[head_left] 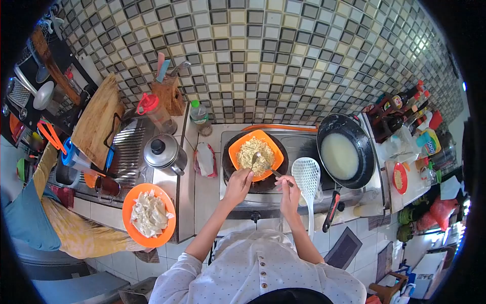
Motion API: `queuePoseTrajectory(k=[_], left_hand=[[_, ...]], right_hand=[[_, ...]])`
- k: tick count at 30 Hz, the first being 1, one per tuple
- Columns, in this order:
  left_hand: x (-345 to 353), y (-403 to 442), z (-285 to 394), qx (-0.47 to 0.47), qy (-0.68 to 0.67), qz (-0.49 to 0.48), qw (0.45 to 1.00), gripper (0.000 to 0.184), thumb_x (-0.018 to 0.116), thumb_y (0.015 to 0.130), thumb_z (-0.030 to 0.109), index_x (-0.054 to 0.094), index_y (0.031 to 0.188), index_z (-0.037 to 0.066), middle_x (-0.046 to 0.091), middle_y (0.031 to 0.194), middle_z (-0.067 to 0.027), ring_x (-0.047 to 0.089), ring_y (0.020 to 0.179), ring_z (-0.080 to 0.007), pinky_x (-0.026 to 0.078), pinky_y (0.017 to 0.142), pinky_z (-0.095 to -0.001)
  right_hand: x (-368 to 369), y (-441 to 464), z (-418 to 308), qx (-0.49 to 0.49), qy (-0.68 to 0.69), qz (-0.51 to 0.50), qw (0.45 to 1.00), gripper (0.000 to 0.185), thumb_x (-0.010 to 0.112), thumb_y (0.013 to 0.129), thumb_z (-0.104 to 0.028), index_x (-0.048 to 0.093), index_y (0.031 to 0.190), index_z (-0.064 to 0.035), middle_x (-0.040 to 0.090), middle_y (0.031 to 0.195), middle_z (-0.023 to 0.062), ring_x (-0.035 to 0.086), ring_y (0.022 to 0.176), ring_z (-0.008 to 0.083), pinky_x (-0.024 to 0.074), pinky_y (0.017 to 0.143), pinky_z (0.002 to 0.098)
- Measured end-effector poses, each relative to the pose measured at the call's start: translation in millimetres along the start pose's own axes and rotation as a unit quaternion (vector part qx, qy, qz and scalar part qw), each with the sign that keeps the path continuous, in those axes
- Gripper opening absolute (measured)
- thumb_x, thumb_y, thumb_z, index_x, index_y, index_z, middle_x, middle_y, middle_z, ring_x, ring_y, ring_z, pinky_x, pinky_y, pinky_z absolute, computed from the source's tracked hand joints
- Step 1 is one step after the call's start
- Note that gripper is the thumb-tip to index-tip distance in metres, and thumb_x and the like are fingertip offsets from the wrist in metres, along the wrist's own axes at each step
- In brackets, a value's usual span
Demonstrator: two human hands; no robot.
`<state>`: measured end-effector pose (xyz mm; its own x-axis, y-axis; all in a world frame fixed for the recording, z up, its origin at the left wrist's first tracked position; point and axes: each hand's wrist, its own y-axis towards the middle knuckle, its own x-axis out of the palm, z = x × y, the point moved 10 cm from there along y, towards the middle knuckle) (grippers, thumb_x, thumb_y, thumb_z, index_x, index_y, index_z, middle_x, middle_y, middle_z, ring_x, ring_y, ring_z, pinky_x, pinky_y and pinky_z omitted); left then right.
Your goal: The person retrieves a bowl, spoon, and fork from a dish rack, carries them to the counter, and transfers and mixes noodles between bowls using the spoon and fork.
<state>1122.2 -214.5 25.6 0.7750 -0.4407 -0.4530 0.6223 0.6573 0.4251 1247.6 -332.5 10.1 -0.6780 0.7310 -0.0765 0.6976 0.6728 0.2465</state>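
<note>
My left hand (239, 185) is closed on the handle of a metal spoon (255, 158), whose bowl dips into pale noodles (249, 151). The noodles sit in an orange square bowl (276, 144) on the left burner of the stove. My right hand (289, 194) grips a second metal utensil (276, 173) at the bowl's lower right rim; its tip is among the noodles, and I cannot tell if it is a fork or a spoon. Just right of that hand lies a white perforated skimmer (307, 178), its handle hanging past the stove's front edge.
A black wok (371, 152) with pale liquid stands on the right burner, handle toward me. At left are an orange plate (169, 233) of whitish pieces, a metal pot (163, 152), a plastic bottle (201, 120) and a cutting board (96, 121). Sauce bottles (400, 101) stand at right.
</note>
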Motion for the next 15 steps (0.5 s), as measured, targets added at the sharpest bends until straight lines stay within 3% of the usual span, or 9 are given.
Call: queuePoseTrajectory(k=[10, 15], left_hand=[[-14.8, 11.3, 32.9, 0.008, -0.023, -0.016, 1.000, 0.025, 0.039, 0.087, 0.015, 0.040, 0.069, -0.004, 0.041, 0.063, -0.0192, 0.042, 0.062, -0.0360, 0.034, 0.059, -0.0406], [-34.4, 15.5, 50.4, 0.009, -0.042, 0.032, 0.999, 0.025, 0.040, 0.087, 0.015, 0.041, 0.069, -0.004, 0.040, 0.061, -0.0184, 0.042, 0.061, -0.0348, 0.035, 0.058, -0.0392]], right_hand=[[-1.0, 7.4, -34.4, -0.048, 0.068, 0.017, 0.996, 0.017, 0.040, 0.087, -0.008, 0.051, 0.086, 0.0044, 0.055, 0.080, 0.0114, 0.054, 0.069, 0.0137, 0.0454, 0.061, 0.0241], [0.6, 14.4, -59.0, -0.088, 0.044, 0.005, 0.995, 0.020, 0.036, 0.089, -0.010, 0.049, 0.084, 0.0048, 0.053, 0.079, 0.0122, 0.056, 0.072, 0.0174, 0.0494, 0.062, 0.0267]])
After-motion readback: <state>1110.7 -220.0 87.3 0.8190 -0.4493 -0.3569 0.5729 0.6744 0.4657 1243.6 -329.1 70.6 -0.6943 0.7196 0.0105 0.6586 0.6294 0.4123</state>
